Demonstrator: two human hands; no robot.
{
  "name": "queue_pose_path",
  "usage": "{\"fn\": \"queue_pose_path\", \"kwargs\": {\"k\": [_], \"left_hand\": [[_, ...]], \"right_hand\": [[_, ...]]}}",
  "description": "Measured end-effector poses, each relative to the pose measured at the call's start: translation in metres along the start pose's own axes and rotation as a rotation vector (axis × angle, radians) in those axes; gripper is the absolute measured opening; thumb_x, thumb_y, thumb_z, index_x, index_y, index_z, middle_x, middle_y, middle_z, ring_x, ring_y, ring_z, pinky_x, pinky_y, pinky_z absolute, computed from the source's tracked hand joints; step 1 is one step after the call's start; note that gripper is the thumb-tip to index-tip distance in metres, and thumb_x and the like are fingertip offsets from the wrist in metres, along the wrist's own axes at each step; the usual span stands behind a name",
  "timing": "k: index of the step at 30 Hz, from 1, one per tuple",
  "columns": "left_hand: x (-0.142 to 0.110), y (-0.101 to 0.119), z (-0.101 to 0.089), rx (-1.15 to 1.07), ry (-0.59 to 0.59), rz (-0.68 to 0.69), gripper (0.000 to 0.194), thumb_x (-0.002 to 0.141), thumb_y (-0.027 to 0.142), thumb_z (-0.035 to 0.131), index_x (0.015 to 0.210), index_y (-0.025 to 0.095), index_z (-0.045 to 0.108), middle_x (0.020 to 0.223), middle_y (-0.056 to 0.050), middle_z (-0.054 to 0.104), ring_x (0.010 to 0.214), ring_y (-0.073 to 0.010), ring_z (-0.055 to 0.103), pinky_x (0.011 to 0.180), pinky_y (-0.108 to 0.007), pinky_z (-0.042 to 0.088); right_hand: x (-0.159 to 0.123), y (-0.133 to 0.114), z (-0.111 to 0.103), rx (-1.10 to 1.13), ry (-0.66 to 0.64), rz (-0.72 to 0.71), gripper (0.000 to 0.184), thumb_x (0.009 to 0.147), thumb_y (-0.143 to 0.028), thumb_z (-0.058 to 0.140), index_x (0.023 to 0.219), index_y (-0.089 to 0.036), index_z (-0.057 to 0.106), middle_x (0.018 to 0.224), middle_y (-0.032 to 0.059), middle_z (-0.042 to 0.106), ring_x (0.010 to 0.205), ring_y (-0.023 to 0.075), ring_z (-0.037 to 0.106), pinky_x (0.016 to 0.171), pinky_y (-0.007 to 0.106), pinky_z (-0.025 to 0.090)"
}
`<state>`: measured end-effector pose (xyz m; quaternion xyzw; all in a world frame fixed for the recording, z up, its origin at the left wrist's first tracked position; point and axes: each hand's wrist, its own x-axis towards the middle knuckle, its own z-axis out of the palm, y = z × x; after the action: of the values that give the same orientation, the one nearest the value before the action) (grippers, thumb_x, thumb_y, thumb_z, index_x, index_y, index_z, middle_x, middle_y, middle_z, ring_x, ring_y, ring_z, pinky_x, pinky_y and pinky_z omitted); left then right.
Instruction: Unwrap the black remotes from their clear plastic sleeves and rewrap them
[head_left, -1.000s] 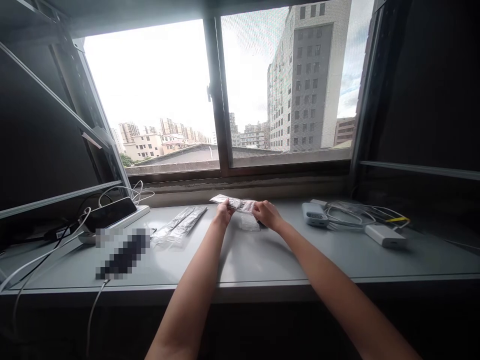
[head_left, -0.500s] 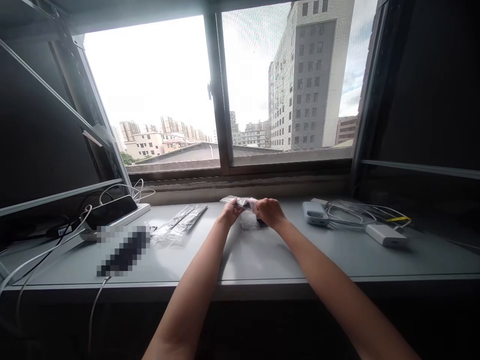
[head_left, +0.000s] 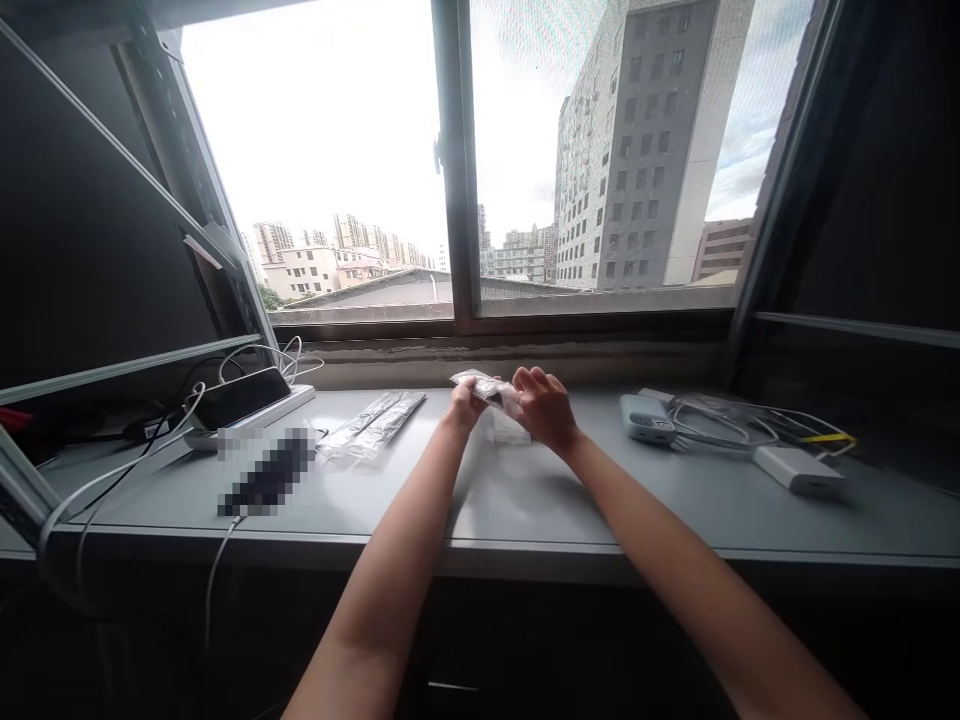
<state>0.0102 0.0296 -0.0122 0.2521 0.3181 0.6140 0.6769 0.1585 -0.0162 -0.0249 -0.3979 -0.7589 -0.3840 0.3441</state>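
Note:
Above the back middle of the grey shelf [head_left: 570, 505], both hands are on a clear plastic bag [head_left: 491, 388] with something dark inside that I cannot make out. My left hand [head_left: 466, 402] grips the bag's left part, thumb on top. My right hand [head_left: 546, 405] pinches its right end, the other fingers curled and raised. Beneath the hands lies another clear plastic packet [head_left: 511, 432], partly hidden. Two long, flat silvery plastic packets [head_left: 379, 425] lie side by side to the left of my left hand.
At left, a dark-screened device [head_left: 244, 398] rests on a white base among white cables. A blurred-out dark object [head_left: 270, 475] with a cable lies in front. On the right are a pale blue power bank [head_left: 646, 418], coiled white cables and a white adapter [head_left: 799, 468].
My right hand has turned, its fingers now lifted and more visible. The bag is tilted more, its right end lower. The whole view has shifted slightly.

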Motion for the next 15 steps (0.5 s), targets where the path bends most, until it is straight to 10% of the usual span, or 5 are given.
{"fn": "queue_pose_path", "kwargs": {"k": [15], "left_hand": [[0.017, 0.018, -0.032, -0.225, 0.244, 0.077, 0.042, 0.097, 0.021, 0.025, 0.122, 0.006, 0.055, 0.08, -0.011, 0.067, 0.067, -0.0185, 0.067, 0.071, -0.029, 0.055]], "right_hand": [[0.001, 0.0, -0.018, 0.076, -0.067, -0.333, 0.025, 0.098, -0.026, 0.042, 0.111, -0.022, 0.063, 0.125, 0.0069, 0.059, 0.11, 0.0211, 0.046, 0.086, 0.034, 0.025]]}}
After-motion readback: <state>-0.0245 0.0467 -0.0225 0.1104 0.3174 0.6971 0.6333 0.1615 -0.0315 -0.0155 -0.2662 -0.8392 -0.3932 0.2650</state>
